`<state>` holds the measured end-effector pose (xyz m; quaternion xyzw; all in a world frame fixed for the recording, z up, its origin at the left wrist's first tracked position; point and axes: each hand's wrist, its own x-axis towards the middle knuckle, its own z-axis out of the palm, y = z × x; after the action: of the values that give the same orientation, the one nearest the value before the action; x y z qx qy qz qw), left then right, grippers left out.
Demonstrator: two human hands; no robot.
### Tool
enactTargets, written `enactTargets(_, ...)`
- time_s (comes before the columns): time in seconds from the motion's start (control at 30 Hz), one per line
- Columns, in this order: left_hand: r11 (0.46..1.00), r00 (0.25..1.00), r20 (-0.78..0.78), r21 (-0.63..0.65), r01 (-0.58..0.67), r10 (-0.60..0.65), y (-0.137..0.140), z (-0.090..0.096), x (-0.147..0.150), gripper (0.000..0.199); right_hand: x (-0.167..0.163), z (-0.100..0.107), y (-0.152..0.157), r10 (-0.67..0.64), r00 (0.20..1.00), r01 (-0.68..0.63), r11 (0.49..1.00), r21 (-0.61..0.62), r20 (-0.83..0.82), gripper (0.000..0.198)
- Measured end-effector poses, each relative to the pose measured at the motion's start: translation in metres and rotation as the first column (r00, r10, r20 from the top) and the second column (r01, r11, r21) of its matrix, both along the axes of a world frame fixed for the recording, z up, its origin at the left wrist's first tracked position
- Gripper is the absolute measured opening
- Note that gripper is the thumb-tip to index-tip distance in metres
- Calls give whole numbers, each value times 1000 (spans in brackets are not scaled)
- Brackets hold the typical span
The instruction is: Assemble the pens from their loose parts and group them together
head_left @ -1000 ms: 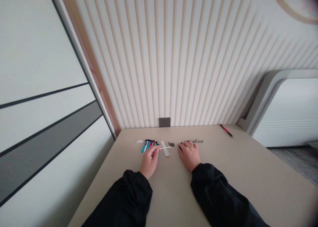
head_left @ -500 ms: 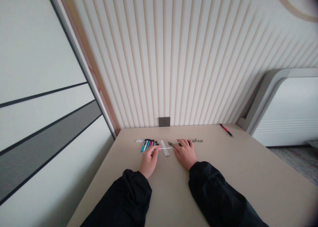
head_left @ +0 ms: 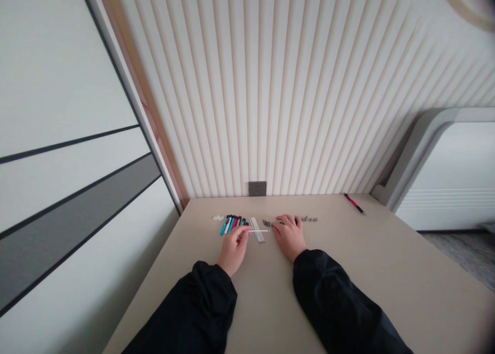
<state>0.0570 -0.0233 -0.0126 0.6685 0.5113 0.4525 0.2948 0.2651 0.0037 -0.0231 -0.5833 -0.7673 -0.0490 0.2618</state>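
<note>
My left hand [head_left: 233, 245] is closed in a pinch on a thin white pen refill [head_left: 260, 231], which points right with its tip free. Beneath and beyond it lie several more white refills [head_left: 255, 227] side by side. Just left of them, partly behind my left hand, is a row of pen barrels [head_left: 230, 223] in teal, white, red and black. My right hand [head_left: 289, 237] rests on the table with fingers apart over small black parts, partly hidden by them. Small dark pieces [head_left: 266, 223] lie by its thumb.
Small white pieces [head_left: 218, 218] lie left of the barrels, and small grey pieces [head_left: 310, 219] right of my right hand. A red and black pen [head_left: 355, 204] lies near the table's far right. A ribbed wall with a socket [head_left: 257, 189] stands behind the table [head_left: 266, 302].
My right hand has shifted slightly, its thumb now a little farther from the refill's tip. The left hand keeps its pinch on the refill. The view has moved a little.
</note>
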Motion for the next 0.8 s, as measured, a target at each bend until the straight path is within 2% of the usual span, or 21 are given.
enactTargets(0.27,1000,1000,14,13,8,-8,0,1,0,31,-4,-2,4,-37,999,38,998,55,-5,16)
enactTargets(0.67,1000,1000,20,-10,9,-9,1,0,-1,31,2,-5,2,-11,998,21,990,139,-69,16)
enactTargets(0.73,1000,1000,24,-2,-1,1,2,0,-2,32,5,-1,2,12,993,7,987,163,-115,15)
enactTargets(0.8,1000,999,35,8,-18,18,2,-1,-2,32,7,3,1,92,983,-61,981,184,-160,14)
